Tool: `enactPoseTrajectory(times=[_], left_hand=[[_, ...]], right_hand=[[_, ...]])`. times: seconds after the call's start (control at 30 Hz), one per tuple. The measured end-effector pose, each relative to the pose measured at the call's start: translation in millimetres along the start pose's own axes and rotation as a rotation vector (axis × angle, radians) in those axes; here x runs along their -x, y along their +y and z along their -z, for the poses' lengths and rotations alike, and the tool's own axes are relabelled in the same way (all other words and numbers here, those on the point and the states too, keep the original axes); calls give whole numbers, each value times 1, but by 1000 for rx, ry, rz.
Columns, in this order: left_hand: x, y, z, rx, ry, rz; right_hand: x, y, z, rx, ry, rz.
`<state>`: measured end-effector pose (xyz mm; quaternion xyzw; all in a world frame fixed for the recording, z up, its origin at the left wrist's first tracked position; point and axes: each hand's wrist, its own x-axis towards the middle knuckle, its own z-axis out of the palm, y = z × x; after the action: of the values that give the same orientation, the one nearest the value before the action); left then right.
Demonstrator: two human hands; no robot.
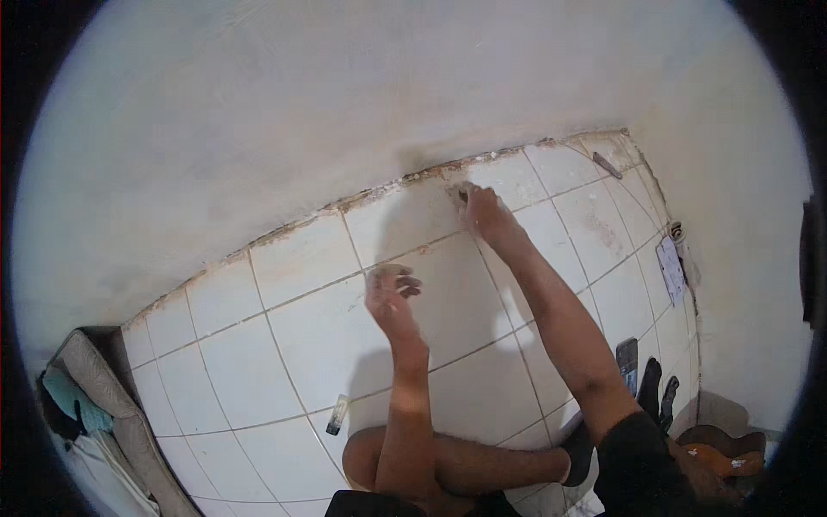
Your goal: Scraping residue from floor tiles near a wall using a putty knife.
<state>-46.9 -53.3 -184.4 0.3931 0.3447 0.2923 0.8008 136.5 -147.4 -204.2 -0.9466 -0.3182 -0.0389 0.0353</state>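
Note:
Low along the wall (362, 121), my right hand (489, 215) is closed just above the white tiled floor (297, 345). Something small and greyish shows at its fingertips, too blurred to name. Close by runs the rough, crumbling joint (413, 178) between wall and tiles, brown with pale bits. My left hand (394, 297) hovers over the tiles nearer to me, its fingers loosely bent and apart, with nothing seen in them. My bent leg (500, 461) lies across the floor under my arms.
A small dark-handled tool (606, 164) lies near the far right corner. A white patterned rectangular item (670, 269) leans by the right wall. A phone-like dark slab (627, 362) and a small packet (338, 414) are on the tiles. At left stands a cushioned edge (112, 388).

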Motion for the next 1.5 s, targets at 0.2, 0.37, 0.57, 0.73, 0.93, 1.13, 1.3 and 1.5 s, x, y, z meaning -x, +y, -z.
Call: enactPoseTrajectory(times=[0.2,0.37,0.57,0.73,0.93,1.13,1.3,1.5], left_hand=[[-4,21,13,82,81,-190],[-6,39,17,63,201,-201],[-4,44,19,76,221,-169],[0,33,12,57,109,-193],[3,28,8,19,73,-123],[5,25,5,61,44,-200],[5,25,4,70,12,-194],[0,19,4,6,-7,-146]], right_hand=[[-5,3,11,-232,-185,-29],[52,10,16,-123,-147,-55],[159,29,61,-596,-42,-190],[220,51,68,-518,-243,-280],[239,56,45,-395,-239,-411],[188,64,25,-355,-272,-278],[137,70,5,-182,-88,-120],[76,83,-8,-221,-130,-358]])
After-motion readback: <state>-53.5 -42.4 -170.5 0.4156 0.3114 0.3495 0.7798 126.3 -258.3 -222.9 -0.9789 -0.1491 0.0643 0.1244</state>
